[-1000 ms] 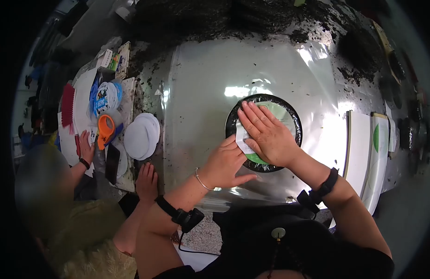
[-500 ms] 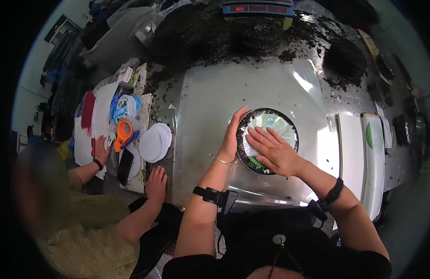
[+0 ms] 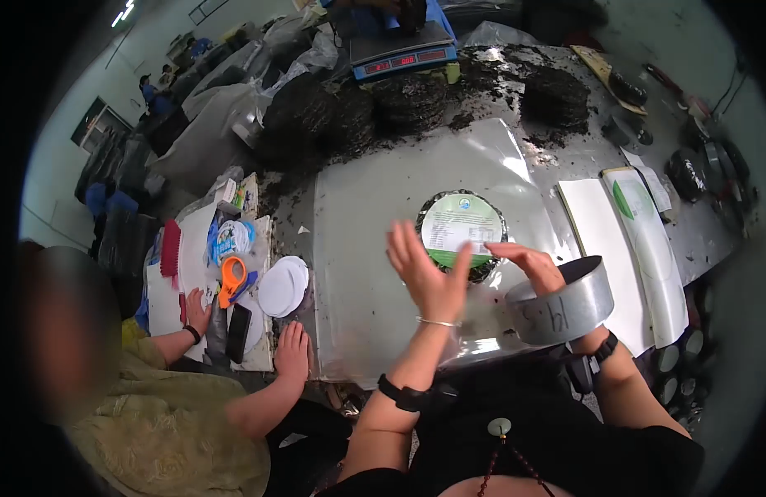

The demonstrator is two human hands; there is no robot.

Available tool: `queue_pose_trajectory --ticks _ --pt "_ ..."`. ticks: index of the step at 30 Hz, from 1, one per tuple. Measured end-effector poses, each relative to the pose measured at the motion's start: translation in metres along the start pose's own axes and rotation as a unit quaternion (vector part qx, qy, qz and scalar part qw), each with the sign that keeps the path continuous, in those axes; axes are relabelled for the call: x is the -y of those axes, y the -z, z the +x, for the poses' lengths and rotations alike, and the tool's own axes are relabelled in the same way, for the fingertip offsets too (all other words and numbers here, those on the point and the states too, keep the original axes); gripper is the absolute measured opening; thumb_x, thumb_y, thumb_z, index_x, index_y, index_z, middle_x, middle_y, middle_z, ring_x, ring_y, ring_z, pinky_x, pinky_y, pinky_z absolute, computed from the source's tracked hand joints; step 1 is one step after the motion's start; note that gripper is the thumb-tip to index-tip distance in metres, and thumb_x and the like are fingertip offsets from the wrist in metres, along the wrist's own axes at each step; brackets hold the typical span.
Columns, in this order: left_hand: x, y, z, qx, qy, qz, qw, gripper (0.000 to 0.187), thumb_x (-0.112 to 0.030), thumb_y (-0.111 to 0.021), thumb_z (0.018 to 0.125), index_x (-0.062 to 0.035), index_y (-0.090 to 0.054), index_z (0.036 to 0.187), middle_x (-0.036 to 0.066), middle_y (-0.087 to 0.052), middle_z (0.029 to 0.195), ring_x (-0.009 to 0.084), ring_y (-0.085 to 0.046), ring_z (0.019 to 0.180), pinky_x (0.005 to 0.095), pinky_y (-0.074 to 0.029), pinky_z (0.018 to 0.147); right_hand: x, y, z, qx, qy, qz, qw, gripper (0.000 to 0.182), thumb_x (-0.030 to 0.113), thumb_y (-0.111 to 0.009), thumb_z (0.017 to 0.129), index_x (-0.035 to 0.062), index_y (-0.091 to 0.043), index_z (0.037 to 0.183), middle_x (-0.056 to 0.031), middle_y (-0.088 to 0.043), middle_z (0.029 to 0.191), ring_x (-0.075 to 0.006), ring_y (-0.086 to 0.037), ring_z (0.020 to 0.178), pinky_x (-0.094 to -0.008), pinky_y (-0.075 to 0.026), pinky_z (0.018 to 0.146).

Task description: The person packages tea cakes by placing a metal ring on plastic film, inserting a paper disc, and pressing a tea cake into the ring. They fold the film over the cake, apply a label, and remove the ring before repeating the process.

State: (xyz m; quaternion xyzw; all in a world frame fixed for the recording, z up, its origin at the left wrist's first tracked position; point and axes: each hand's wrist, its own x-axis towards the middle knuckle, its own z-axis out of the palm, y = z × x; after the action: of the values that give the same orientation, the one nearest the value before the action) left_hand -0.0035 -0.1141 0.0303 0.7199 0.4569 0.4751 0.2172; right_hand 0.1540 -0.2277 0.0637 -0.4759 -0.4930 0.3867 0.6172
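A round dark cake in clear wrap with a green and white label (image 3: 463,225) lies on a clear plastic sheet (image 3: 366,199). My left hand (image 3: 433,277) is raised at the cake's lower left, fingers spread, with nothing in it. A wide metal ring marked "14.5" (image 3: 565,308) hangs round my right hand (image 3: 536,267) at the wrist. The fingers of that hand reach out through the ring towards the cake's right edge, stretched and holding nothing. Whether the fingertips touch the cake is unclear.
Left, a co-worker's hands (image 3: 292,352) rest by white discs (image 3: 284,286), orange scissors (image 3: 232,277) and a phone (image 3: 239,333). Dark stacks (image 3: 412,103) and a blue scale (image 3: 404,60) stand behind. White sheets (image 3: 602,248) and a roll (image 3: 648,248) lie right.
Both my hands have come off the cake's label and side. The metal ring now hangs round my right wrist. The view has shifted, and a dark item now sits on the scale.
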Motion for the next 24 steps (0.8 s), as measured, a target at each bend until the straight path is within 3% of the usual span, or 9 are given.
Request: queue_pose_trajectory --ticks 2,5,7,10,12,14,16,21,24 --pt "0.09 -0.019 0.022 0.214 0.411 -0.234 0.855 0.1 -0.054 -0.08 0.082 0.0165 -0.043 0.141 0.032 -0.054 0.14 0.0445 -0.067 0.109 0.0505 -0.051 0.102 -0.006 0.018 -0.063 0.108 -0.013 0.095 0.99 0.063 0.04 -0.029 0.11 -0.004 -0.074 0.103 -0.0174 -0.075 0.117 -0.0335 -0.061 0.127 -0.0493 -0.027 0.121" --pt "0.023 -0.086 0.003 0.214 0.432 -0.388 0.785 0.077 -0.009 -0.09 0.073 0.0014 -0.032 0.122 0.026 -0.062 0.115 0.0298 -0.071 0.093 0.0386 -0.06 0.082 -0.035 0.0 -0.151 0.249 -0.002 0.041 0.968 0.054 0.033 -0.036 0.109 0.0028 -0.064 0.073 -0.0091 -0.07 0.084 -0.026 -0.065 0.094 -0.0439 -0.033 0.111" --pt "-0.093 -0.107 -0.04 0.349 0.104 -0.38 0.85 0.081 -0.016 -0.089 0.08 0.0008 -0.029 0.133 0.019 -0.059 0.119 0.0242 -0.063 0.11 0.0363 -0.055 0.089 -0.029 -0.013 -0.174 0.241 0.032 -0.086 0.966 0.044 0.024 -0.044 0.106 0.006 -0.048 0.066 -0.0102 -0.048 0.064 -0.0259 -0.054 0.072 -0.0435 -0.039 0.094" --pt "-0.21 -0.064 -0.075 0.693 -0.008 -0.529 0.491 0.063 -0.032 -0.074 0.096 -0.0039 -0.043 0.142 0.022 -0.06 0.131 0.0231 -0.063 0.115 0.0359 -0.052 0.094 -0.038 -0.012 -0.195 0.039 -0.084 -0.354 0.931 0.051 0.033 -0.047 0.107 0.0001 -0.059 0.07 -0.0163 -0.051 0.061 -0.0352 -0.051 0.057 -0.0445 -0.044 0.072" --pt "-0.185 -0.078 -0.072 0.667 -0.124 -0.444 0.586 0.043 -0.033 -0.068 0.099 -0.0025 -0.062 0.129 0.018 -0.068 0.123 0.0207 -0.068 0.107 0.0341 -0.054 0.09 -0.024 0.006 -0.212 0.039 -0.388 -0.406 0.827 0.057 0.044 -0.038 0.111 0.0013 -0.067 0.085 -0.0146 -0.059 0.073 -0.0274 -0.056 0.064 -0.0436 -0.048 0.075" --pt "-0.108 -0.104 -0.064 0.547 -0.098 -0.23 0.799 0.025 -0.026 -0.07 0.096 -0.0019 -0.073 0.104 0.011 -0.076 0.089 0.0176 -0.072 0.081 0.0329 -0.058 0.076 -0.016 0.015 -0.258 -0.064 -0.297 -0.08 0.949 0.06 0.052 -0.029 0.111 0.0044 -0.065 0.119 -0.0103 -0.063 0.099 -0.0182 -0.058 0.084 -0.0368 -0.049 0.083" --pt "-0.054 -0.097 -0.069 0.479 0.072 -0.093 0.87 0.027 -0.028 -0.074 0.093 -0.0028 -0.07 0.084 0.007 -0.071 0.072 0.0133 -0.066 0.06 0.0311 -0.053 0.058 0.011 0.027 -0.278 -0.078 -0.272 0.036 0.959 0.081 0.063 -0.021 0.107 -0.0004 -0.037 0.154 -0.0149 -0.062 0.114 -0.022 -0.062 0.098 -0.0342 -0.05 0.095" --pt "-0.057 -0.144 -0.146 0.328 -0.15 0.135 0.923 0.042 -0.041 -0.087 0.075 -0.0109 -0.057 0.075 0.007 -0.062 0.081 0.0304 -0.064 0.088 0.0426 -0.052 0.077 0.043 0.041 -0.242 -0.271 -0.285 0.449 0.802 0.096 0.071 -0.036 0.098 -0.0046 -0.028 0.157 -0.0358 -0.064 0.11 -0.0435 -0.069 0.089 -0.0558 -0.055 0.087" --pt "-0.029 -0.134 -0.134 0.508 -0.147 0.052 0.847 0.041 -0.04 -0.087 0.073 -0.0113 -0.057 0.076 0.007 -0.062 0.08 0.0304 -0.064 0.087 0.0419 -0.051 0.076 0.057 0.053 -0.228 -0.223 -0.179 0.456 0.843 0.095 0.068 -0.038 0.098 -0.0039 -0.026 0.158 -0.0355 -0.065 0.108 -0.045 -0.068 0.09 -0.0591 -0.055 0.084"
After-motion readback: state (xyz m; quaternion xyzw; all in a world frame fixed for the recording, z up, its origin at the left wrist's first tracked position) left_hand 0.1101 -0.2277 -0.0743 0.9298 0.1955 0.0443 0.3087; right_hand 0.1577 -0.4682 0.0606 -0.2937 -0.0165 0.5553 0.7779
